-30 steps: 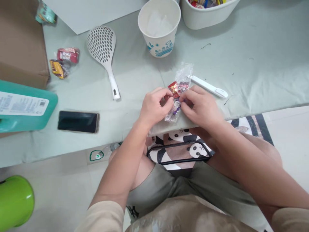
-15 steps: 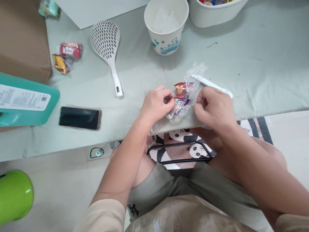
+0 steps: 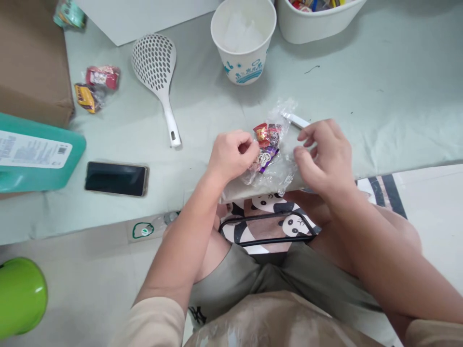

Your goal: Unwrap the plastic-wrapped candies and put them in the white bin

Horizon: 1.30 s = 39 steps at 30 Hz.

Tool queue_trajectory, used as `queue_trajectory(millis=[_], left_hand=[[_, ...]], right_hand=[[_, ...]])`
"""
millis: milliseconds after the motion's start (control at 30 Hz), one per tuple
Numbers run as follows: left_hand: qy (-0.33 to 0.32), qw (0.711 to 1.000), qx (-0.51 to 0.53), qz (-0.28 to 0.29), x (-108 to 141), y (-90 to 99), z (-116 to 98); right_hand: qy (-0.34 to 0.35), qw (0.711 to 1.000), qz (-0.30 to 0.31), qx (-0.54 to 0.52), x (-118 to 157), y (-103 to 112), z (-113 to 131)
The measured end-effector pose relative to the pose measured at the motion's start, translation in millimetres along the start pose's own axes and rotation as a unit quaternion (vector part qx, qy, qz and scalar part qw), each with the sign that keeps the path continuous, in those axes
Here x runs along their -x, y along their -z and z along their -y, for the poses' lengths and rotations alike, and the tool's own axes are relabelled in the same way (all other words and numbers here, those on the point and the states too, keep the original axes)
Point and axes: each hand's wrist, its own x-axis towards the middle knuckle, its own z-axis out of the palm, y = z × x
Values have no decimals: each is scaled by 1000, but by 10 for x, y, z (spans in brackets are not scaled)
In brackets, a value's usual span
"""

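A clear plastic bag [image 3: 285,140] lies spread near the table's front edge, with a red candy [image 3: 261,135], a dark one [image 3: 274,134] and a purple one [image 3: 268,157] on it. My left hand [image 3: 233,156] pinches the bag's left side, thumb and forefinger together. Just right of the bag is my right hand [image 3: 323,156], its thumb and fingers apart and nothing between them. A white strip-like handle [image 3: 296,120] lies behind the bag, its right part hidden by my right hand.
Behind the bag stand a paper cup [image 3: 245,62] and a white tub [image 3: 318,26] of colourful packets. To the left are a slotted ladle [image 3: 155,62], a phone [image 3: 116,179], wrapped snacks [image 3: 102,77], a green jug [image 3: 39,154] and a cardboard box [image 3: 32,62].
My right hand has let go of the plastic and opened. The bag is spread wider, its right side lower, and the dark candy shows more plainly. My left hand keeps its pinch.
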Motion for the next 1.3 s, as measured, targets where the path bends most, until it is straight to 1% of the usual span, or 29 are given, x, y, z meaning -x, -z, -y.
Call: queue_trajectory(millis=[67, 133, 167, 233, 267, 333, 433, 533, 700, 767, 833, 867, 900, 967, 1033, 1100, 1133, 1200, 1300], left_hand=[[-20, 999, -15, -25, -28, -25, 21], [-44, 998, -41, -23, -68, -54, 35], [-53, 997, -51, -10, -90, -67, 36], [-51, 997, -47, 19, -130, -83, 23], [-43, 998, -35, 26, -145, -85, 12], [-21, 1000, -5, 22, -161, -79, -7], [12, 1000, 29, -4, -154, -47, -5], [38, 998, 40, -30, -130, 1, 42], [78, 995, 7, -65, -110, 62, 149], [80, 991, -16, -102, -111, 63, 156], [67, 986, -37, -145, -105, 51, 119], [59, 985, -45, -155, -96, 42, 83], [50, 986, -50, -150, -84, 31, 39], [32, 993, -55, -102, -48, 5, -58], [14, 997, -61, -51, -4, -20, -139], [4, 997, -68, -29, 36, -37, -176], [6, 997, -71, -30, 52, -38, -174], [22, 996, -68, -51, 72, -23, -129], [74, 991, -42, -106, 73, 57, 26]], right_hand=[[46, 999, 5, -4, -18, -58, 11], [75, 997, 24, 2, -39, -117, 5], [80, 996, 33, 3, -48, -141, -3], [76, 996, 50, -3, -63, -165, -19], [70, 996, 57, -7, -69, -163, -23], [58, 996, 66, -13, -77, -138, -22], [44, 997, 65, -16, -83, -89, -16], [32, 998, 51, -20, -85, -85, -32], [-7, 999, 38, -9, -82, -131, -80], [-16, 1000, 26, 6, -73, -130, -75], [2, 1000, 7, 23, -61, -118, -44], [19, 999, 2, 31, -54, -111, -22], [39, 999, 4, 37, -47, -106, 3], [76, 996, 29, 44, -34, -108, 47], [102, 992, 68, 42, -22, -128, 70], [114, 988, 100, 33, -13, -159, 67], [114, 987, 112, 29, -10, -174, 60], [107, 985, 130, 27, -8, -197, 42], [98, 983, 152, 42, -14, -207, 28]])
